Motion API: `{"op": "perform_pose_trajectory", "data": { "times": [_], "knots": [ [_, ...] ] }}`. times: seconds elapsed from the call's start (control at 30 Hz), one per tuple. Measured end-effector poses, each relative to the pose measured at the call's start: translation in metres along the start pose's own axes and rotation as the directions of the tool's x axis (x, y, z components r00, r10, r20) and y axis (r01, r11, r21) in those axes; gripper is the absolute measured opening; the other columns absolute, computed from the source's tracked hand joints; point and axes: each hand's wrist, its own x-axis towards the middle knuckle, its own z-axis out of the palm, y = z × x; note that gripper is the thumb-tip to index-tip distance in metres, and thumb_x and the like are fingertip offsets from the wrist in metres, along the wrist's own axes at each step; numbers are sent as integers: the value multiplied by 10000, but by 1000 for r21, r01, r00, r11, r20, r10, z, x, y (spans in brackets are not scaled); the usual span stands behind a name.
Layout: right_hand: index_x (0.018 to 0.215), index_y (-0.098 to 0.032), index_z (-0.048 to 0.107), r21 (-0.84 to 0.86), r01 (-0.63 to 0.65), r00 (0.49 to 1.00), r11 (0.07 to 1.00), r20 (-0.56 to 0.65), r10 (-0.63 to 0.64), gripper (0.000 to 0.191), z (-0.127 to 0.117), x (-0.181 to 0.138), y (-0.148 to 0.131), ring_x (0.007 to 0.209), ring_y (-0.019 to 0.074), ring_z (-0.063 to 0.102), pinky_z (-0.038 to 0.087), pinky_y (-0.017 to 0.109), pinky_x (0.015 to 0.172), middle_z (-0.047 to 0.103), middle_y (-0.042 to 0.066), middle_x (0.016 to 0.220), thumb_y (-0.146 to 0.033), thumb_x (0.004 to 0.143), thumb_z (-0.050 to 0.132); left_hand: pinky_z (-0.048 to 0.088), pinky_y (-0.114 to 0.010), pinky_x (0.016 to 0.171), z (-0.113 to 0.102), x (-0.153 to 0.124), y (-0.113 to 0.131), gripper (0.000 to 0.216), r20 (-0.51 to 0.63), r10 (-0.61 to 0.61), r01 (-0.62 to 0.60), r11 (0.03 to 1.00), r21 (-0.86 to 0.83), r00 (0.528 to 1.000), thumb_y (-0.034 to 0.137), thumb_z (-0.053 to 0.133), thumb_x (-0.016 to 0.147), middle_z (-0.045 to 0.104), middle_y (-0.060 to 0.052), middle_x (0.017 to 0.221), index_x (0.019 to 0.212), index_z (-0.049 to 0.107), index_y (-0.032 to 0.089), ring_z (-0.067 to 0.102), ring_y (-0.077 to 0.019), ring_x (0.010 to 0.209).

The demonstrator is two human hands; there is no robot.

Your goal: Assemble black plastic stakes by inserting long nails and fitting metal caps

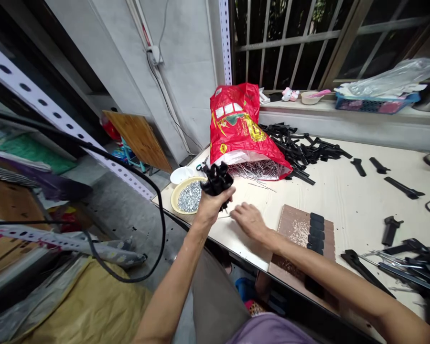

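Observation:
My left hand (215,203) is wrapped round a bundle of black plastic parts (218,179), held upright above the table's near left edge. Just right of it, low over the tabletop, is my right hand (250,220), its fingers bent together. What lies at those fingertips, if anything, is too small to make out. Behind and left of the bundle sits a cream bowl (174,200) of small shiny metal pieces (189,197). A red bag (232,129) lies beyond my hands, with many thin metal rods (260,169) showing at its mouth.
Black plastic parts (308,150) are heaped behind the bag. A brown board (288,222) with black pads (316,231) lies under my right forearm. More black parts and metal rods (412,267) pile at the right. A black cable (161,220) loops at the left.

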Motion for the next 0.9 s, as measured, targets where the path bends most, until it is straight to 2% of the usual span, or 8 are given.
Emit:
{"op": "perform_pose_trajectory", "data": {
  "times": [0.1, 0.17, 0.23, 0.43, 0.57, 0.67, 0.8, 0.9],
  "knots": [
    [1018, -169, 628, 166, -157, 944, 974, -264, 197, 208, -45, -20, 33, 834, 183, 500, 412, 299, 703, 605, 63, 883, -264, 938, 461, 407, -220, 513, -14, -13, -16, 243, -95, 42, -26, 986, 165, 995, 293, 778, 620, 577, 23, 575, 674, 590, 149, 515, -90, 512],
    [1037, -184, 636, 207, -100, 914, 973, -368, 172, 241, -80, -27, 46, 831, 169, 503, 407, 290, 721, 589, 54, 885, -307, 946, 450, 394, -217, 495, -14, -18, -24, 255, -110, 34, -6, 970, 242, 993, 300, 784, 607, 570, 28, 548, 666, 585, 151, 502, -90, 492],
    [1035, -211, 648, 157, -26, 922, 987, -377, 84, 253, -109, -28, 50, 814, 157, 497, 390, 284, 719, 580, 45, 876, -326, 952, 438, 385, -215, 480, -8, -21, -29, 258, -82, 10, 13, 963, 271, 997, 299, 786, 599, 565, 31, 534, 667, 586, 151, 494, -91, 479],
    [914, -269, 674, -177, 99, 961, 979, -238, -140, 228, -151, -17, 43, 868, 196, 429, 305, 359, 781, 583, 42, 872, -284, 948, 449, 403, -222, 471, 14, -30, -28, 241, 142, -181, 157, 973, 169, 973, 276, 781, 603, 572, 11, 538, 671, 606, 126, 512, -97, 470],
    [828, -238, 652, -246, 266, 943, 932, -133, -305, 221, -166, -10, 44, 907, 195, 410, 292, 378, 838, 573, 31, 863, -216, 939, 462, 527, -321, 632, 19, -35, -25, 324, 350, -403, 436, 900, -18, 846, 249, 797, 599, 586, 12, 634, 839, 620, 124, 566, -109, 538],
    [753, -216, 640, -238, 370, 916, 898, -65, -395, 251, -173, -3, 45, 915, 185, 411, 296, 378, 873, 568, 21, 864, -169, 929, 466, 537, -400, 755, 21, -36, -26, 377, 417, -466, 530, 846, -46, 780, 239, 812, 593, 593, 9, 662, 893, 616, 121, 591, -112, 581],
    [698, -201, 636, -189, 408, 913, 893, 83, -400, 258, -174, 2, 40, 921, 182, 427, 342, 337, 812, 578, 26, 873, -156, 909, 497, 543, -414, 752, 24, -36, -34, 390, 420, -485, 538, 843, -9, 767, 252, 827, 576, 604, -4, 653, 873, 620, 107, 607, -128, 577],
    [732, -201, 653, -141, 410, 906, 901, 176, -385, 206, -173, 2, 40, 933, 176, 448, 365, 317, 801, 593, 32, 911, -188, 898, 532, 556, -391, 708, 26, -35, -40, 414, 362, -472, 505, 863, 4, 804, 238, 843, 540, 623, -16, 703, 872, 628, 114, 619, -139, 596]
  ]
}}
